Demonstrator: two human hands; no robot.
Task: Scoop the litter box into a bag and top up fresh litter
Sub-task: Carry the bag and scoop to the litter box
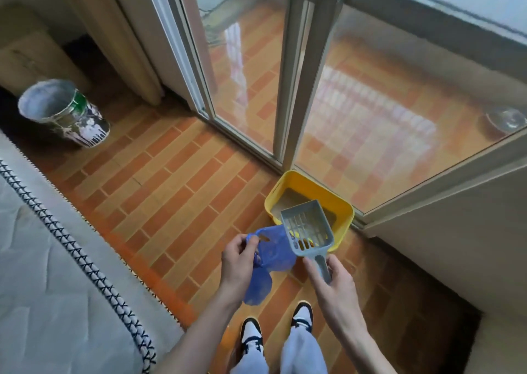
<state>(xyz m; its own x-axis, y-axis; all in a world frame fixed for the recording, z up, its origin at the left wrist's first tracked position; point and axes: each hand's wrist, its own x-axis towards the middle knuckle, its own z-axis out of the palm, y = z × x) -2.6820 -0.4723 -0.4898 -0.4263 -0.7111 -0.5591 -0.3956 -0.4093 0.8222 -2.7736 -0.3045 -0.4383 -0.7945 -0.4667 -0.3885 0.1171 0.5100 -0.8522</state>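
Nearest, the left hand (238, 259) pinches the mouth of a crumpled blue plastic bag (268, 262), its grip closed on the rim. Beside it the right hand (328, 273) grips the handle of a grey slotted plastic scoop (306, 228), held above the floor. Beyond, the yellow plastic litter box (339, 205) sits on the tiled floor (159, 179) against the glass door (248, 74). Risk, as I judge it: the bag mouth hangs half collapsed, so tipped clumps could miss and scatter. Whether the scoop carries anything is hard to tell; it covers part of the litter, and no fresh litter supply shows.
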